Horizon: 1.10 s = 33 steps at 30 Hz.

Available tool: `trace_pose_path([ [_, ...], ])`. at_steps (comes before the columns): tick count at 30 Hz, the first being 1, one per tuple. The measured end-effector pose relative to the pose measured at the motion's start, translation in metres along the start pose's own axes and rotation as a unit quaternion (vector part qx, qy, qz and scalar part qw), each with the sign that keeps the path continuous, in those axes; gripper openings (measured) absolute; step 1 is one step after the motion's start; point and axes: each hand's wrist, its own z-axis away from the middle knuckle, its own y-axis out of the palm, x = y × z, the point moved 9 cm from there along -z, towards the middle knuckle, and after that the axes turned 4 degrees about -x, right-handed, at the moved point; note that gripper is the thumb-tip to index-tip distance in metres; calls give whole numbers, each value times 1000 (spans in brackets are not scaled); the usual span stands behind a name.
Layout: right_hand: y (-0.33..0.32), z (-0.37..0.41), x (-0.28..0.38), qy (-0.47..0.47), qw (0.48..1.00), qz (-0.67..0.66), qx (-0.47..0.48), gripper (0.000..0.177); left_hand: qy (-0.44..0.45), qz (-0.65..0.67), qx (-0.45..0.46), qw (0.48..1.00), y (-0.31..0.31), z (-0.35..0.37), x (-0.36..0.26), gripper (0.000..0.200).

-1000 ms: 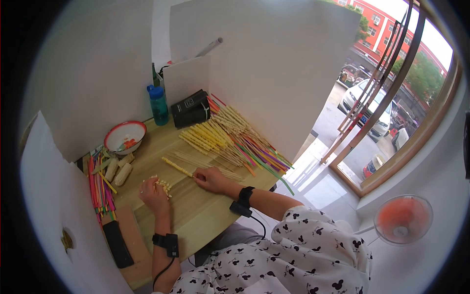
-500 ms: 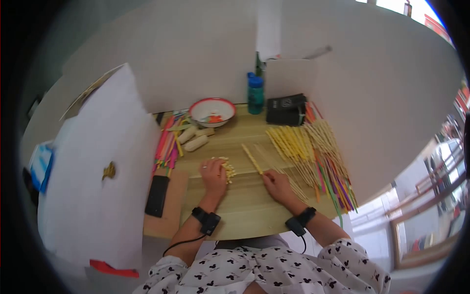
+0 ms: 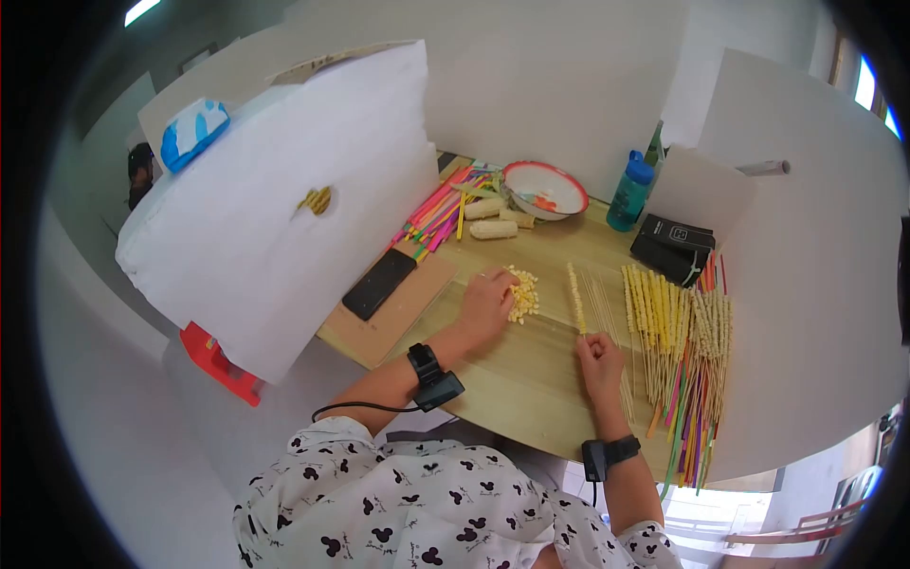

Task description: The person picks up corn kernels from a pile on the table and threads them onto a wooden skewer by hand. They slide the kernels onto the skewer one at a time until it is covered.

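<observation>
My right hand [image 3: 601, 362] is closed on the lower end of a skewer [image 3: 575, 299] threaded with yellow corn kernels. The skewer points away from me, low over the table. My left hand [image 3: 487, 302] rests at the left edge of a pile of loose corn kernels [image 3: 522, 294]. Its fingers are apart and reach into the kernels; the fingertips are partly hidden. Several bare skewers [image 3: 607, 318] lie just right of the threaded one. Farther right lie rows of skewers full of kernels [image 3: 656, 305], yellow ones beside paler ones.
Stripped corn cobs [image 3: 494, 229] and coloured sticks [image 3: 438, 213] lie at the back left, beside a red-rimmed bowl [image 3: 578, 206]. A blue-green bottle [image 3: 629, 197] and a black box [image 3: 672, 248] stand at the back right. A black phone [image 3: 380, 284] lies on cardboard [image 3: 398, 327].
My head view has turned left, so the table appears shifted right and tilted. My left hand remains by the kernel pile, and my right hand still holds the threaded skewer.
</observation>
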Motion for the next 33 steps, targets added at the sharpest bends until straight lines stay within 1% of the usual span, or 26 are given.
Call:
trace_pose_path([
  [2, -1, 0, 4, -12, 1000, 3, 0, 15, -95, -25, 69, 993, -11, 10, 10, 21],
  [3, -1, 0, 2, -2, 1000, 9, 2, 15, -102, -19, 76, 992, -10, 17, 17, 21],
  [5, -2, 0, 4, -14, 1000, 20, -10, 15, -157, -15, 24, 987, -11, 31, 42, 19],
  [6, -3, 1, 3, -5, 1000, 27, -13, 15, -160, -8, 32, 987, -6, 36, 49, 19],
  [8, -1, 1, 3, 5, 1000, -20, -9, 14, -143, -51, 52, 987, -1, 40, 60, 22],
  [12, 1, -3, -5, 33, 998, -44, -7, 13, -130, -29, 77, 988, 12, 36, 71, 23],
  [14, 3, -5, 7, 37, 999, -23, 14, 15, -183, 85, 78, 976, 13, 27, 71, 25],
  [15, 4, -8, 13, 45, 999, -19, 9, 15, -183, 91, 86, 975, 15, 21, 72, 25],
  [17, 13, -17, 27, 52, 996, -65, 30, 17, -184, 99, 83, 974, 15, 12, 80, 26],
  [18, 16, -25, 30, 58, 996, -62, 28, 17, -187, 102, 88, 973, 17, 9, 87, 26],
  [20, 24, -39, 38, 43, 996, -68, 39, 17, -162, 58, 99, 980, 18, -2, 100, 29],
  [21, 28, -41, 37, 46, 996, -64, 43, 17, -168, 60, 99, 979, 21, -5, 109, 29],
  [23, 35, -45, 30, 82, 990, -93, 63, 15, -103, 35, 59, 992, 21, -16, 112, 27],
  [24, 37, -46, 23, 79, 991, -87, 70, 15, -109, 37, 53, 992, 24, -17, 117, 27],
  [26, 40, -44, 7, 75, 992, -60, 86, 15, -70, -8, 58, 996, 35, -24, 115, 27],
  [27, 39, -45, 5, 73, 992, -59, 87, 15, -71, -7, 55, 996, 40, -27, 116, 27],
  [29, 37, -43, 8, 65, 992, -67, 90, 17, -114, 3, 127, 985, 62, -24, 121, 26],
  [33, 38, -40, 5, 62, 991, -75, 94, 18, -115, 24, 159, 980, 73, -21, 120, 24],
])
